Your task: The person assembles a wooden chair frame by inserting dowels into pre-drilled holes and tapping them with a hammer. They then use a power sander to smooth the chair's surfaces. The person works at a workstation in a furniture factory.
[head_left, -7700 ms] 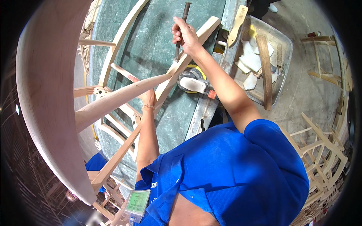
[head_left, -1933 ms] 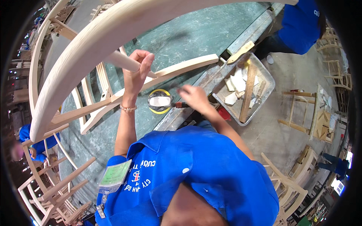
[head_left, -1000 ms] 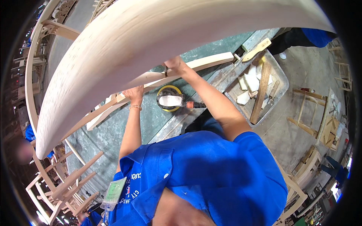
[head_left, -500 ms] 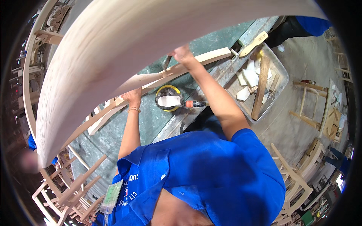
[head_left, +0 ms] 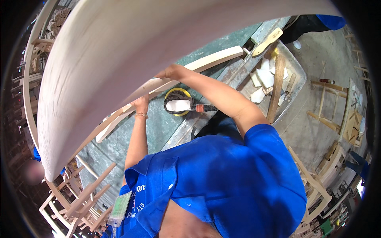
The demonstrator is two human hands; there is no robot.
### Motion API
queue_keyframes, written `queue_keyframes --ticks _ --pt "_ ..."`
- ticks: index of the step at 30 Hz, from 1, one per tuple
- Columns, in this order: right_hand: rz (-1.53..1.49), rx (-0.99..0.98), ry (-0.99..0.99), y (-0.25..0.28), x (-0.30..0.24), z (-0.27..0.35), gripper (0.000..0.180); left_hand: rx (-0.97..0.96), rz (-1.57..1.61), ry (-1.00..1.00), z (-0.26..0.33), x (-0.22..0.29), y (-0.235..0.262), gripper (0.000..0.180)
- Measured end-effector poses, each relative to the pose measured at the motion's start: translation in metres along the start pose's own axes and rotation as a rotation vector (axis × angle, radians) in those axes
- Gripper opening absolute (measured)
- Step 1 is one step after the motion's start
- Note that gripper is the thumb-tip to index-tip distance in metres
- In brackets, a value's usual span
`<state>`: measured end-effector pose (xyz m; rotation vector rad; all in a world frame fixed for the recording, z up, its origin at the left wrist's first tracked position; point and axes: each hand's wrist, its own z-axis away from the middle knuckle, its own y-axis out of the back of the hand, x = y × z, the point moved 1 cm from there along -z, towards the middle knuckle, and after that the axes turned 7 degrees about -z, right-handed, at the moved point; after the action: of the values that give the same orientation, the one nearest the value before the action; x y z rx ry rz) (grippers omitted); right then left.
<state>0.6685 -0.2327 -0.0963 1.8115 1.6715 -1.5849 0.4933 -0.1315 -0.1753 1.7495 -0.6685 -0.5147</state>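
Observation:
A broad, curved piece of pale wood [head_left: 119, 51] fills the upper left close to me and hides part of the work. Beneath it, a long curved wooden rail [head_left: 214, 57] lies across the green-topped bench [head_left: 158, 131]. My left hand [head_left: 141, 103] is closed on the wood of this frame, its fingertips partly hidden. My right hand [head_left: 171, 72] reaches over the rail beside a rounded wooden part [head_left: 149, 86]; its fingers are out of sight behind the big piece. Just nearer than the rail sits a round sander [head_left: 178, 104] with a yellow-edged pad, touched by neither hand.
Right of the bench, a grey tray [head_left: 303, 77] holds white scraps [head_left: 265, 78], a wooden strip [head_left: 276, 85] and a wooden-handled tool [head_left: 290, 85]. A flat wooden-handled brush [head_left: 268, 41] rests at its corner. Chair frames [head_left: 79, 194] stand lower left; another person [head_left: 331, 22] is upper right.
My right hand has moved left along the rail, and its fingers have gone behind the big wooden piece. The dark slim tool it held earlier is now hidden. My left hand has stayed nearly in place.

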Motion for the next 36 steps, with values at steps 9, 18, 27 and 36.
queue_keyframes --ticks 9,18,27,36 --pt "0.017 0.265 -0.117 0.064 0.035 -0.016 0.044 -0.093 0.066 0.113 -0.009 0.019 0.021 0.03" --pt "-0.124 0.359 -0.293 0.032 -0.009 0.004 0.045 -0.107 0.097 0.1 -0.007 0.025 0.028 0.028" --pt "-0.023 -0.018 -0.106 0.016 -0.002 -0.001 0.04 -0.142 0.206 0.102 -0.006 0.027 0.034 0.029" --pt "0.391 -0.023 0.115 0.033 0.043 -0.016 0.041 -0.153 0.086 0.157 -0.016 0.02 0.01 0.032"
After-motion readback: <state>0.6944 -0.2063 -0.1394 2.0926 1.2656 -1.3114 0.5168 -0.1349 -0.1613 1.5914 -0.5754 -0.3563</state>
